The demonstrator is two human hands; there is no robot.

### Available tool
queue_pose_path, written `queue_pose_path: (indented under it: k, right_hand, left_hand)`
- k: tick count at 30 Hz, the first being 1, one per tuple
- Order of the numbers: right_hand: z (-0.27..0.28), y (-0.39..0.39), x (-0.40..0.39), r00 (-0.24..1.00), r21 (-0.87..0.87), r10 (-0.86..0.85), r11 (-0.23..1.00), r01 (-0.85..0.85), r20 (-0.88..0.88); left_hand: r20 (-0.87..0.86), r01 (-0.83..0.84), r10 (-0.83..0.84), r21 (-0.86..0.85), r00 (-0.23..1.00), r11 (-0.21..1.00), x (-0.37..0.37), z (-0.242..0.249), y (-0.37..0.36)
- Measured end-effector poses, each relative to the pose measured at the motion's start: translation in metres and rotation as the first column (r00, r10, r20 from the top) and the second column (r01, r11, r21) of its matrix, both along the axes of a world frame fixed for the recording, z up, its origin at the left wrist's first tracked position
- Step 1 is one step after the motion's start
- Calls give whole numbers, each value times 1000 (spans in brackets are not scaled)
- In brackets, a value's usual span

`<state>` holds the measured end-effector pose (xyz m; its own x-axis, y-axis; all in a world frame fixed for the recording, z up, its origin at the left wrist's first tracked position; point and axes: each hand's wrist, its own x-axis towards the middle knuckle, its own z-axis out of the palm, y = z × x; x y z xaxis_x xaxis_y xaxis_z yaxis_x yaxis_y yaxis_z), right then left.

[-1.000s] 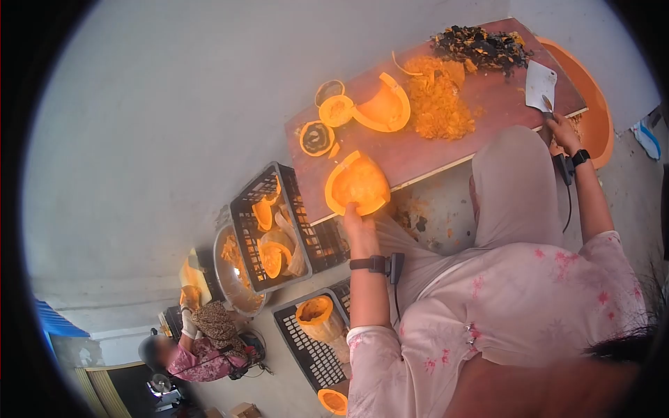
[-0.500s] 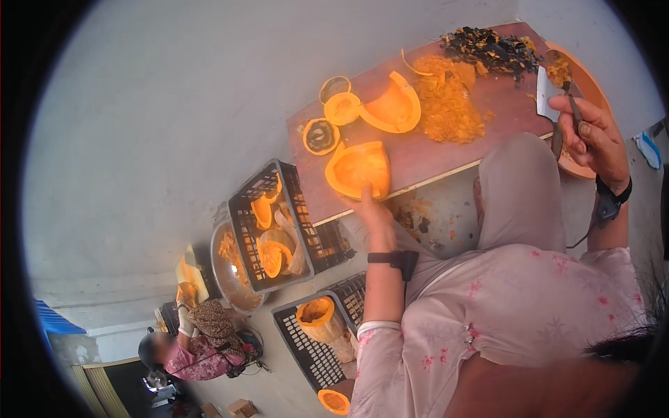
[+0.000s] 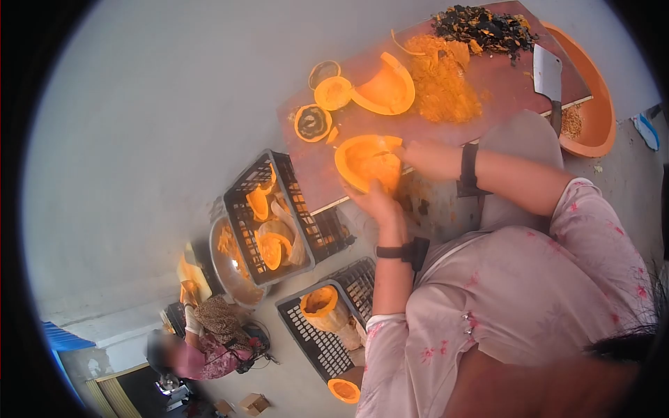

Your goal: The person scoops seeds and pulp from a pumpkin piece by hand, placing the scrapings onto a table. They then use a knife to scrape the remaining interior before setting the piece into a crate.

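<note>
My left hand (image 3: 378, 203) is closed on the lower edge of a cut pumpkin piece (image 3: 355, 159), its hollow side facing up, at the front edge of the reddish board (image 3: 306, 174). Over the right rim of this piece is my right hand (image 3: 428, 160), its fingers closed round a thin spoon-like tool, mostly hidden, that reaches into the hollow. Behind the piece lie a curved pumpkin piece (image 3: 385, 90), a round slice (image 3: 333, 93) and a pumpkin end with a dark centre (image 3: 313, 123). Orange pulp (image 3: 446, 87) is heaped to their right.
A cleaver (image 3: 548, 73) lies near dark scraps (image 3: 484, 29), beside an orange basin (image 3: 601, 104). Pumpkin pieces fill a black crate (image 3: 233, 202); another crate (image 3: 312, 341) stands nearer me. A metal bowl (image 3: 226, 275) and another person (image 3: 209, 355) are at lower left.
My right hand has come from beside the basin, at the right, to the pumpkin piece with the tool. My left hand still holds the piece, now turned somewhat.
</note>
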<state>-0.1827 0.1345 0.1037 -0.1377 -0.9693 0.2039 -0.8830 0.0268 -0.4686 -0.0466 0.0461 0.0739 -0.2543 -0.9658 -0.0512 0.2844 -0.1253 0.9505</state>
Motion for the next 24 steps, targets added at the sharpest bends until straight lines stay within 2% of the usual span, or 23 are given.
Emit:
queue_pose_path:
  k: [6,12,15,19,21,24]
  right_hand:
    - [-30,-38,-1,994,-121,-72,991,61,-82]
    - [-34,-55,14,968,-194,-54,981,6,-244]
    - [-36,-48,25,988,0,3,1000,-3,-154]
    - [-31,-34,26,986,54,81,996,-74,-144]
    - [-28,-31,19,973,95,159,985,-145,-168]
    - [-33,-36,9,987,37,78,997,-73,-141]
  left_hand:
    - [2,23,-23,0,1000,1000,-3,-4,-8]
    - [-1,64,-64,17,998,998,1,2,-9]
    - [20,51,-52,56,998,997,1,4,-12]
    - [40,34,-36,40,999,999,3,-2,-14]
    - [105,38,-35,-28,994,999,2,-5,-16]
    - [99,61,-56,-53,993,997,0,-5,-14]
